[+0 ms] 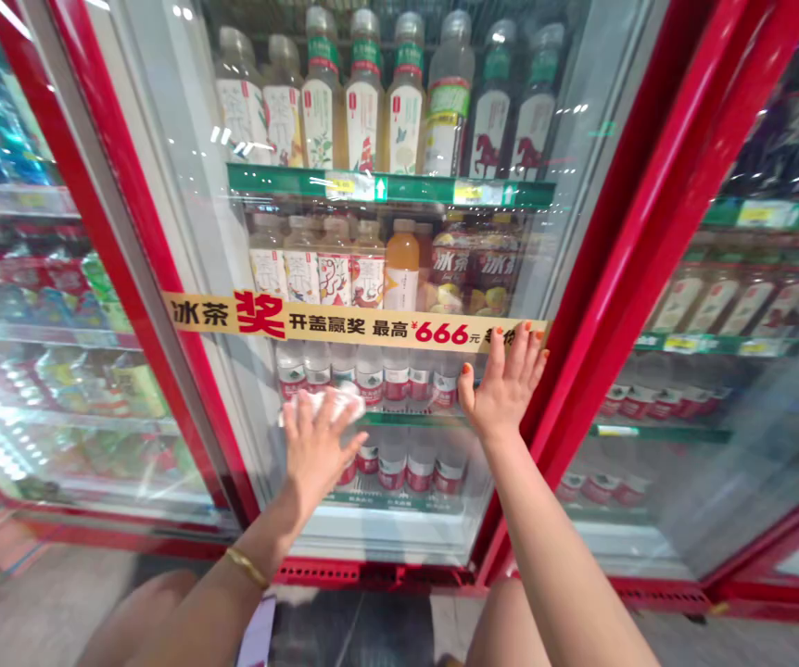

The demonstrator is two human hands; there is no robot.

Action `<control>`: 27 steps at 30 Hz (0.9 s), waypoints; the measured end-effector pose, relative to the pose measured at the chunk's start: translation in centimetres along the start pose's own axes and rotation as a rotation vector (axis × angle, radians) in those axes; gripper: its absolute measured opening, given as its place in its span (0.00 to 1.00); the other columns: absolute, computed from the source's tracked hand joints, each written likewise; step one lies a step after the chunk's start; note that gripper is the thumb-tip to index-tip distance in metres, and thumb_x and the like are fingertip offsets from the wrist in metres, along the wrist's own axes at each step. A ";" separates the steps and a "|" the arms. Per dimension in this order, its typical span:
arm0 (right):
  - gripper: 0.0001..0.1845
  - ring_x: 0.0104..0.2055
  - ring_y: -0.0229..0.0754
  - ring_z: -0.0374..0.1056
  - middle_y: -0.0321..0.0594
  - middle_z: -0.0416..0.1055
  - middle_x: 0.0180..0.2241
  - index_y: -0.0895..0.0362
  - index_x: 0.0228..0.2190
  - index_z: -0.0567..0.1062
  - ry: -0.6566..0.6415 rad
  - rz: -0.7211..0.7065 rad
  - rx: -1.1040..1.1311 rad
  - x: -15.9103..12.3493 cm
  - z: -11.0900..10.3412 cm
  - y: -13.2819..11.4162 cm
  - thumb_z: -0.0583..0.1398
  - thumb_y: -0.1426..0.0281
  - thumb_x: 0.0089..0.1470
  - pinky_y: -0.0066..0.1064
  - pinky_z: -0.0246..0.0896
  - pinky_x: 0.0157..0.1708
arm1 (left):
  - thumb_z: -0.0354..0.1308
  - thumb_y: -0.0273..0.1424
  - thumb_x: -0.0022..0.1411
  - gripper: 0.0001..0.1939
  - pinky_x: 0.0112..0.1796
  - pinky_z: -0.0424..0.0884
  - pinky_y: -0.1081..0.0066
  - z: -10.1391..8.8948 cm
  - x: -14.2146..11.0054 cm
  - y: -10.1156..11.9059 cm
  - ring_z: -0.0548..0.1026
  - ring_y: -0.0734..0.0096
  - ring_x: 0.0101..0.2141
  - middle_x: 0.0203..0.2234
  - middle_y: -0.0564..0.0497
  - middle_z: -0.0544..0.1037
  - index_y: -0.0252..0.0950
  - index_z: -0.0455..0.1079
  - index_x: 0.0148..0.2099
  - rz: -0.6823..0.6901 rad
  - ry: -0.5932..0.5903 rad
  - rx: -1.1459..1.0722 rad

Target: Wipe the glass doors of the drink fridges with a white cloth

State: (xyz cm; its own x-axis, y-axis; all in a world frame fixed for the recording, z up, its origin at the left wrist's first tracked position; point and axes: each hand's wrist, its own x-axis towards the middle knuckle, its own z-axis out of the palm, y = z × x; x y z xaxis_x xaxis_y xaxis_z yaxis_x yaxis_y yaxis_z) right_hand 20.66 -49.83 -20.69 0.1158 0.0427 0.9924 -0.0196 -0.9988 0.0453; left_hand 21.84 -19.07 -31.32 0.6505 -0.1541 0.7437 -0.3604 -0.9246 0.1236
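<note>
My left hand [312, 449] presses a crumpled white wipe [350, 400], a tissue or cloth, against the glass door [399, 537] of a drinks fridge. Its fingers are spread over the wipe, which is partly hidden under them; a gold-coloured bangle circles the wrist. Further right, my right hand [507, 384] lies flat on the same glass with nothing in it. Its fingertips, with orange nails, cover the right end of a yellow printed strip [350, 322] that crosses the door. Behind the glass, bottles with red-and-white labels [392, 468] stand near the left hand.
Red frames [622, 269] border the door on both sides. Inside, green-edged shelves [413, 188] hold rows of tea bottles [362, 111]. More stocked fridges flank it, including bottles [716, 292] on the right. My bent knees [507, 630] are close to the fridge base [372, 574].
</note>
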 end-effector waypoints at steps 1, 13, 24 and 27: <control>0.46 0.84 0.65 0.39 0.62 0.46 0.81 0.57 0.79 0.51 -0.020 0.010 -0.001 0.0 0.0 0.0 0.58 0.60 0.67 0.67 0.44 0.78 | 0.55 0.49 0.75 0.37 0.74 0.37 0.19 -1.0 1.2 -1.2 0.30 0.26 0.80 0.82 0.36 0.43 0.43 0.60 0.80 -0.121 0.083 -0.005; 0.46 0.84 0.67 0.41 0.63 0.46 0.81 0.56 0.78 0.52 -0.027 0.024 -0.005 -0.4 0.0 0.1 0.59 0.61 0.65 0.70 0.47 0.76 | 0.46 0.56 0.77 0.47 0.77 0.42 0.30 -2.6 4.0 -4.4 0.44 0.33 0.81 0.79 0.23 0.51 0.27 0.46 0.82 -0.152 0.265 -0.147; 0.49 0.84 0.72 0.39 0.60 0.39 0.83 0.54 0.81 0.45 -0.012 0.036 0.017 -0.6 -0.3 -0.3 0.58 0.63 0.66 0.76 0.49 0.74 | 0.56 0.42 0.75 0.32 0.78 0.34 0.31 -2.2 3.9 -1.8 0.42 0.43 0.82 0.80 0.46 0.58 0.54 0.63 0.78 0.024 0.068 -0.106; 0.49 0.84 0.72 0.41 0.59 0.41 0.83 0.53 0.81 0.45 -0.010 0.039 0.007 -0.7 -0.3 -0.5 0.58 0.63 0.67 0.76 0.50 0.74 | 0.47 0.45 0.79 0.39 0.76 0.33 0.25 -5.1 6.8 -4.4 0.30 0.35 0.81 0.83 0.36 0.39 0.38 0.47 0.84 -0.333 0.274 -0.139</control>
State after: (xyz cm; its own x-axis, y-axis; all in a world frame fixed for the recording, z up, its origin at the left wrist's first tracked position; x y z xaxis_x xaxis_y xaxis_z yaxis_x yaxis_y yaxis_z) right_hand 20.30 -49.32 -21.33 0.1252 0.0039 0.9921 -0.0175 -0.9998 0.0061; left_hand 24.43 -14.30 -23.40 0.5523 0.2591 0.7923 -0.2600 -0.8495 0.4590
